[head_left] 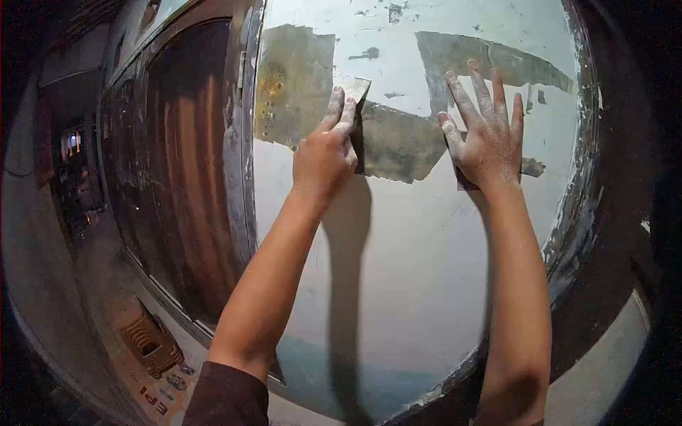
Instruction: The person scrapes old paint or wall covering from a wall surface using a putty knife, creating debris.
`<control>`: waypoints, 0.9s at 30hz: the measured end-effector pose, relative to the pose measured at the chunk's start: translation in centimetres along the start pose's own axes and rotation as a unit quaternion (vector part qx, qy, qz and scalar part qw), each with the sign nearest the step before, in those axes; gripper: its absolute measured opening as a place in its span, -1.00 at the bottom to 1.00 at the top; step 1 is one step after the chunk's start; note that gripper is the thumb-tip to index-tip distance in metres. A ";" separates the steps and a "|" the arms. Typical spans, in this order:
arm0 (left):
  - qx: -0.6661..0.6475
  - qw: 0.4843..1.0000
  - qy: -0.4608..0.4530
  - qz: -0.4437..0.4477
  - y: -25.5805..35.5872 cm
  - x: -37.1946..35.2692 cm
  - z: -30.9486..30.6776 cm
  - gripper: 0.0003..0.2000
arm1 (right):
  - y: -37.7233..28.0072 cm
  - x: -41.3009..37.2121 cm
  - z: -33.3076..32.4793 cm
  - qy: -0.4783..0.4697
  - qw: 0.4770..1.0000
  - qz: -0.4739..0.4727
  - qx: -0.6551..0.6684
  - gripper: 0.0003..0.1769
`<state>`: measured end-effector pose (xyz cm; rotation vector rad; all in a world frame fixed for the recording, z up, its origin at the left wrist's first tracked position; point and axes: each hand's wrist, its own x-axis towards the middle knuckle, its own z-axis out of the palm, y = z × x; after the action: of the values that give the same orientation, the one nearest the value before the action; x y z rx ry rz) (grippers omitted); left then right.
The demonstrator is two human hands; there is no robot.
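Head view: pale sheet [354,86] at top of L hand [324,157], index + middle fingertips on it; can't tell if thumb's clamped behind. R hand [490,148] flat on panel [419,263], fingers spread apart, well right of sheet. Panel's white w/ grey-brown patches [398,145], bluish near bottom. Dim room; brown curtain [190,170] at left, floor [106,255] below.

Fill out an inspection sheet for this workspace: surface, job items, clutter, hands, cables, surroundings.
Surface: white panel with bare grey-brown patches, ragged paint edges.
Job items: pale flat piece; exact kind unclear.
Clutter: brown slatted item at lower left.
Hands: left hand holds the piece against the panel; right hand spread on the panel; whitish dust on both.
Cables: nothing clearly seen.
Surroundings: dark-framed door or window at left.
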<state>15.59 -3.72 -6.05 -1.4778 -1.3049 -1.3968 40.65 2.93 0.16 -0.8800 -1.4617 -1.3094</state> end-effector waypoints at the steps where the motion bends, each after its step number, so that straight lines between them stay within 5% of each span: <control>1: 0.014 1.000 0.002 -0.003 0.0 -0.9 0.3 -0.31 | 0.0 0.0 0.0 -0.006 1.000 -0.005 -0.012 -0.34; 19: 0.051 0.998 -0.038 -0.003 1.3 2.0 -1.0 -0.27 | 0.2 1.8 -0.1 -0.026 0.998 -0.053 -0.015 -0.35; 20: 0.062 0.993 -0.091 -0.037 1.0 2.6 -0.8 -0.26 | -0.4 2.1 -0.1 -0.030 0.998 -0.034 -0.042 -0.35; 27: 0.044 0.998 -0.036 0.003 0.5 -0.8 0.3 -0.23 | -1.8 1.9 0.2 -0.025 0.998 0.023 -0.053 -0.36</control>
<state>16.26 -3.73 -6.82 -1.4840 -1.3868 -1.2763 38.40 2.66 1.48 -1.0174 -1.4125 -1.3484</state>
